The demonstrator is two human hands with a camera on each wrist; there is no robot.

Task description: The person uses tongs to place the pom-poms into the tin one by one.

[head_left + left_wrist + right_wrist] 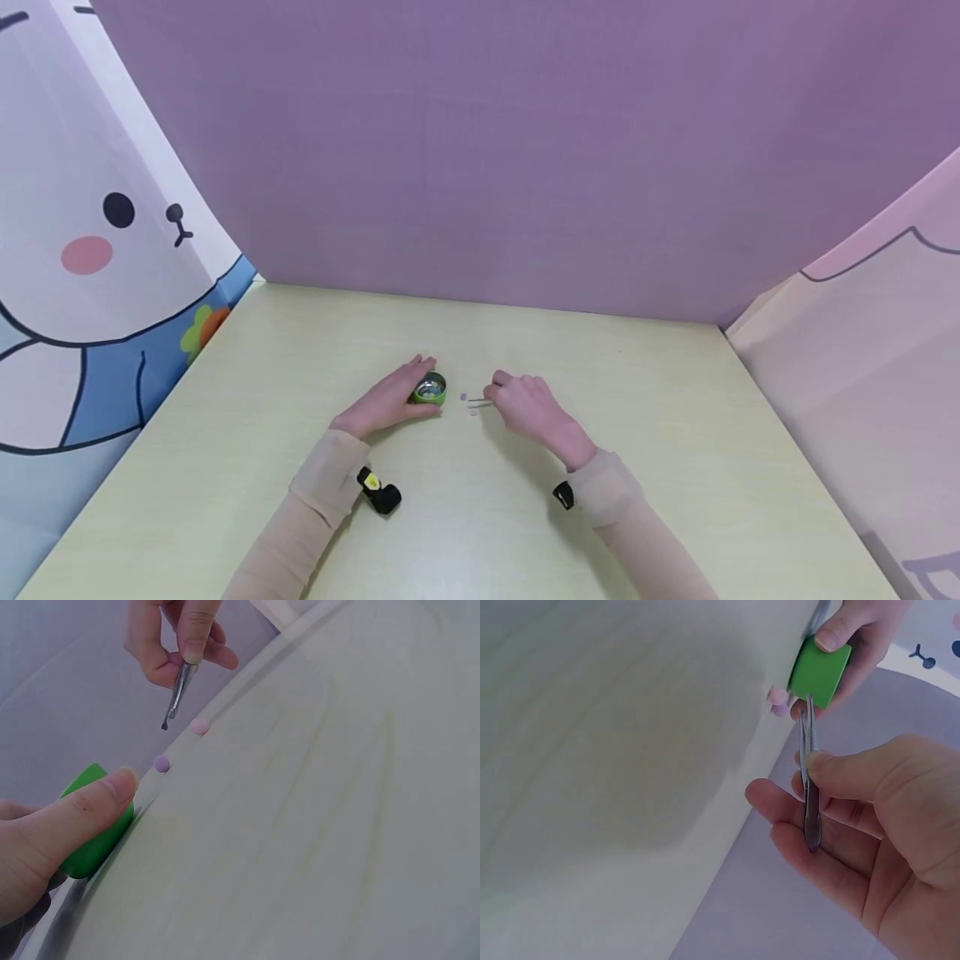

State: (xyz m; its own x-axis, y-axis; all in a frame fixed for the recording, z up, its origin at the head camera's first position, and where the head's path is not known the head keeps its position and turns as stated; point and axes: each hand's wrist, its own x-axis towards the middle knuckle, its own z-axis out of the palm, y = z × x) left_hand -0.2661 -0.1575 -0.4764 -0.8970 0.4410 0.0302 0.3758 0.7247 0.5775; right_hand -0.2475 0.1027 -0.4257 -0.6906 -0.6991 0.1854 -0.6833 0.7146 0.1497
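Observation:
A small round green tin [441, 397] stands on the table with its mouth up, its inside silvery with a few small bits in it. My left hand [386, 402] holds the tin from the left, the thumb [86, 814] along the near side and the fingers round the far side. To the right, my right hand [528, 408] pinches metal tweezers [811, 787] between thumb and fingers. The tweezers' tips stand a little apart with nothing between them, pointing toward the tin. Between tin and tweezers lie a purple ball [161, 763] and a pink ball [199, 727].
The pale wood-grain table [465, 517] ends at a purple backdrop [480, 167]. A cartoon-printed panel [90, 192] rises on the left, and a pale panel [862, 375] on the right. Black wrist cameras sit by both cuffs.

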